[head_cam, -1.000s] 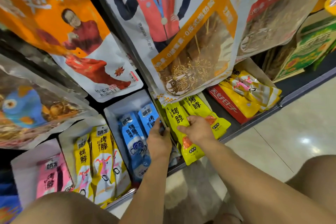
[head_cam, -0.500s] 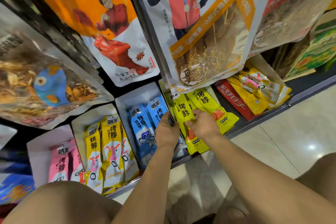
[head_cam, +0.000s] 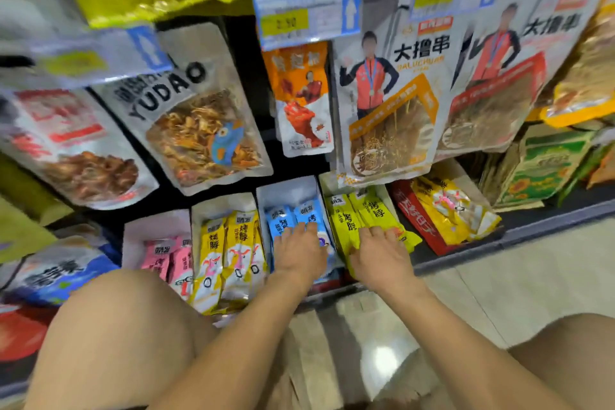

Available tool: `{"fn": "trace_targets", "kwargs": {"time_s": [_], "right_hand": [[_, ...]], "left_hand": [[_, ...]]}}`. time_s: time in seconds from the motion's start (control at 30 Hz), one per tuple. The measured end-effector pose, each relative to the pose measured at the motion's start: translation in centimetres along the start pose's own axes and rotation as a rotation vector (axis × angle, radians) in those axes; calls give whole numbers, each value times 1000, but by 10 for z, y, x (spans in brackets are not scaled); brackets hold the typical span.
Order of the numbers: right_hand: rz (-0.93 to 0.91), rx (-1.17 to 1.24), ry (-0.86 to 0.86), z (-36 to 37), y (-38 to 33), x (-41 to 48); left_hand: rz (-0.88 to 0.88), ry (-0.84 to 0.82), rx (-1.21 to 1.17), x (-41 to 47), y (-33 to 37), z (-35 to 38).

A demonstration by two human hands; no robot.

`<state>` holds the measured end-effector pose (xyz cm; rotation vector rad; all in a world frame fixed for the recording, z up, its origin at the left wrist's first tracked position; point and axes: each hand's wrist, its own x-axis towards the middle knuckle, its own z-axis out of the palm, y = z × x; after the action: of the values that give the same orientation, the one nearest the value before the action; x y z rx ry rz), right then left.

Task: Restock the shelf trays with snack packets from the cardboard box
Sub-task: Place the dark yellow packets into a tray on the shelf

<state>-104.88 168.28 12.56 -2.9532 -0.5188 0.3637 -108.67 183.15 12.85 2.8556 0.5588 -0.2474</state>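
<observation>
- Left hand (head_cam: 299,255) lies flat, fingers straight, on the blue packets (head_cam: 306,211) in a white tray (head_cam: 286,188) on the bottom shelf. It grips nothing.
- Right hand (head_cam: 379,255) rests just beside it, fingers spread and laid on the lime packets (head_cam: 349,213) in the next tray (head_cam: 389,201) to the right. It too has hold of nothing.
- Left of the blue packets lie yellow packets (head_cam: 233,243) and, past them, pink packets (head_cam: 166,256), each sort in its own tray.
- The box (head_cam: 319,343) sits low between the person's knees (head_cam: 116,326), under both forearms (its contents are too blurred to tell).
- Large bags (head_cam: 389,116) hang above the trays, under blue price tags (head_cam: 306,15).
</observation>
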Motion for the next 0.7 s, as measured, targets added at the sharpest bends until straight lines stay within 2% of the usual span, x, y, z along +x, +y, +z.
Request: {"fn": "trace_targets", "kwargs": {"time_s": [0.2,0.7], "right_hand": [[-148,-78,124,-34,-36,-53],[-613,-96,369,-122,-202,-145]], "left_hand": [[11,130,170,-62,-25,-46],[-283,505,283,-229,-159,-182]]}}
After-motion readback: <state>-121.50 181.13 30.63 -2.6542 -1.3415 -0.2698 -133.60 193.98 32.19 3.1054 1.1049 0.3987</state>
